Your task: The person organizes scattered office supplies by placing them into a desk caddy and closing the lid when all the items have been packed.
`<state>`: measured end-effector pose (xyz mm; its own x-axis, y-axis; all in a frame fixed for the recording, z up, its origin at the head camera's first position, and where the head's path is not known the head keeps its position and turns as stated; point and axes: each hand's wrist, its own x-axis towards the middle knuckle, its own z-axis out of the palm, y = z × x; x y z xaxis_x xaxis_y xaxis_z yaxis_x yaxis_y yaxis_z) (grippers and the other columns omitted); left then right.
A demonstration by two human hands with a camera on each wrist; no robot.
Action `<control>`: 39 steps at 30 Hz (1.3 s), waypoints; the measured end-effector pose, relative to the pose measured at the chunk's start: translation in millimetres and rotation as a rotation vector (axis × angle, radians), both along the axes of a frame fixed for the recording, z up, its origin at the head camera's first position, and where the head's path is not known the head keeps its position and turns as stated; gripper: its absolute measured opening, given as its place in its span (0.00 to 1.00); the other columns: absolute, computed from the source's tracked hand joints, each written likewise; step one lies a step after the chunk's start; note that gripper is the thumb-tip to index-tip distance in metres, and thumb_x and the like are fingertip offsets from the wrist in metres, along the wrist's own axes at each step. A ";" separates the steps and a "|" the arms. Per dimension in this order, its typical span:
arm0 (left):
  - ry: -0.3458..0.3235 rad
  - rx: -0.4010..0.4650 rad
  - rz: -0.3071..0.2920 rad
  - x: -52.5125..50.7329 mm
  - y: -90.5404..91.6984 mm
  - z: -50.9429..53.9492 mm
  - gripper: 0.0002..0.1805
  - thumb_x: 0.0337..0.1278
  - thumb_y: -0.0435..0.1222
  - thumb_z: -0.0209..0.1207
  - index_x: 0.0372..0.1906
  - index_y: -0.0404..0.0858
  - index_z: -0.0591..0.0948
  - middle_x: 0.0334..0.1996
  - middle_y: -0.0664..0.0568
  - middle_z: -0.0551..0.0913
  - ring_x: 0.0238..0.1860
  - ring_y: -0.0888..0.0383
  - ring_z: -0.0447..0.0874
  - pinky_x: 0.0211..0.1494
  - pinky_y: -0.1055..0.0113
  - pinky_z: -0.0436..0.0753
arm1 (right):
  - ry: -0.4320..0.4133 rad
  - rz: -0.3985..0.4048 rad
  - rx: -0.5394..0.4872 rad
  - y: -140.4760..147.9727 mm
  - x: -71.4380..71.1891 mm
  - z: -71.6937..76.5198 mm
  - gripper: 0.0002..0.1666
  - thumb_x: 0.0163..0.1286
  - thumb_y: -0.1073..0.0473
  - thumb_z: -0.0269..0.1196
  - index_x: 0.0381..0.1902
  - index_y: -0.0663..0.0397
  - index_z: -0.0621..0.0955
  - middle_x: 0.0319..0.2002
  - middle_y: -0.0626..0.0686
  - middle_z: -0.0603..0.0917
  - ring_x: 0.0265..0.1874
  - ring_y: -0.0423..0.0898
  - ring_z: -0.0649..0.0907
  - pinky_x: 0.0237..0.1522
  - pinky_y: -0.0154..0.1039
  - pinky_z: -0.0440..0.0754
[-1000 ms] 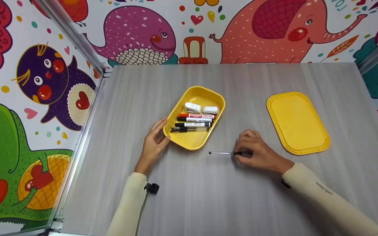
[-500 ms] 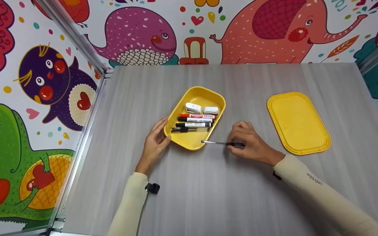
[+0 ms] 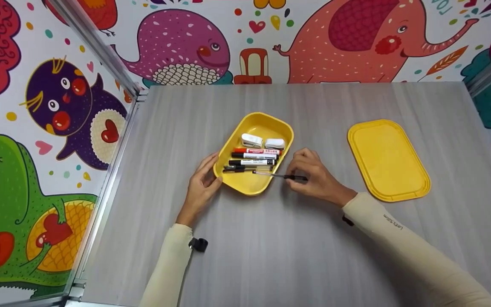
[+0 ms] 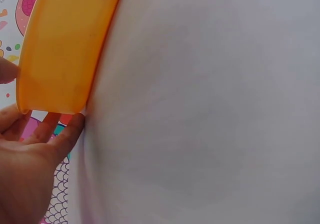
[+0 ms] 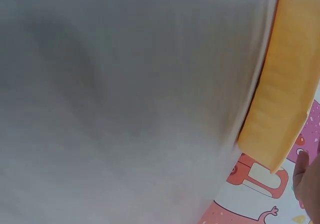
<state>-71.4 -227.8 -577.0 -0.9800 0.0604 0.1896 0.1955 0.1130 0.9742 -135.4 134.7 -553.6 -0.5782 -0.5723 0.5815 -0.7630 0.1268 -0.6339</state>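
Note:
A yellow box (image 3: 245,186) lies open at the middle of the table. My left hand (image 3: 200,190) holds its near left corner, fingers on one outer wall and thumb on the other; the left wrist view shows the fingertips against the box wall (image 4: 65,59). Between thumb and fingers, my right hand (image 3: 316,178) pinches a black-capped gel pen (image 3: 273,175). The pen's clear end reaches over the box's right rim, close to another black pen (image 3: 239,169) inside. Several markers (image 3: 254,162) and two white staplers or clips (image 3: 252,140) lie farther up in the box.
A yellow lid (image 3: 389,160) lies flat on the grey table (image 3: 271,256) to the right of my right hand. Cartoon-printed walls (image 3: 177,47) stand along the back and left, with a metal rail (image 3: 100,204) on the left edge.
My right hand has moved left and away from me with the gel pen, bringing the pen's end from beside the box to over its inside. My left hand stays at the box.

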 end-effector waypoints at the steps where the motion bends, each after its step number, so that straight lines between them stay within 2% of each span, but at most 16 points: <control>1: -0.001 0.001 0.001 0.3 0.0 0.1 0.36 0.69 0.19 0.64 0.81 0.27 0.71 0.82 0.38 0.67 0.83 0.42 0.65 0.80 0.42 0.71 | -0.003 -0.001 -0.001 -1.9 -1.5 0.8 0.16 0.57 0.73 0.78 0.39 0.51 0.87 0.36 0.48 0.86 0.47 0.53 0.77 0.57 0.55 0.65; 9: -0.013 -0.024 0.011 1.7 -0.4 -0.4 0.35 0.71 0.20 0.64 0.81 0.28 0.72 0.82 0.39 0.67 0.82 0.42 0.66 0.79 0.43 0.72 | -0.003 -0.022 0.010 -18.9 -11.5 3.1 0.11 0.64 0.68 0.77 0.41 0.54 0.86 0.41 0.49 0.88 0.51 0.54 0.77 0.61 0.55 0.66; 19: -0.010 -0.007 0.007 0.6 -0.1 -2.1 0.35 0.71 0.20 0.64 0.81 0.28 0.71 0.82 0.39 0.67 0.82 0.41 0.66 0.79 0.41 0.71 | 0.011 -0.019 0.033 -39.6 -19.9 5.9 0.09 0.64 0.64 0.77 0.39 0.53 0.86 0.38 0.49 0.86 0.52 0.55 0.77 0.58 0.54 0.65; 24: -0.025 -0.022 0.014 1.5 1.3 -1.0 0.35 0.71 0.21 0.65 0.81 0.28 0.71 0.83 0.39 0.67 0.83 0.41 0.66 0.80 0.44 0.71 | 0.042 -0.002 0.036 -50.1 -23.7 6.2 0.08 0.66 0.63 0.76 0.37 0.52 0.85 0.36 0.48 0.84 0.51 0.54 0.77 0.56 0.53 0.65; 30: -0.022 -0.019 0.016 0.8 1.7 -1.0 0.35 0.70 0.21 0.65 0.80 0.27 0.72 0.82 0.38 0.67 0.83 0.41 0.65 0.81 0.45 0.70 | 0.070 0.017 0.015 -63.7 -26.4 8.2 0.07 0.65 0.62 0.75 0.38 0.53 0.86 0.36 0.50 0.85 0.50 0.56 0.77 0.58 0.55 0.68; 39: -0.008 -0.017 0.008 -0.2 -0.2 -1.9 0.36 0.70 0.19 0.64 0.80 0.27 0.71 0.82 0.37 0.67 0.83 0.40 0.65 0.81 0.43 0.70 | 0.022 0.007 0.084 -81.1 -27.8 10.5 0.07 0.65 0.61 0.74 0.39 0.52 0.86 0.38 0.50 0.85 0.52 0.54 0.76 0.57 0.53 0.66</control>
<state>-71.6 -228.0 -578.9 -0.9820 0.0552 0.1808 0.1867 0.1310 0.9737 -163.2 53.6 -543.1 -0.5620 -0.6234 0.5436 -0.7774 0.1738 -0.6045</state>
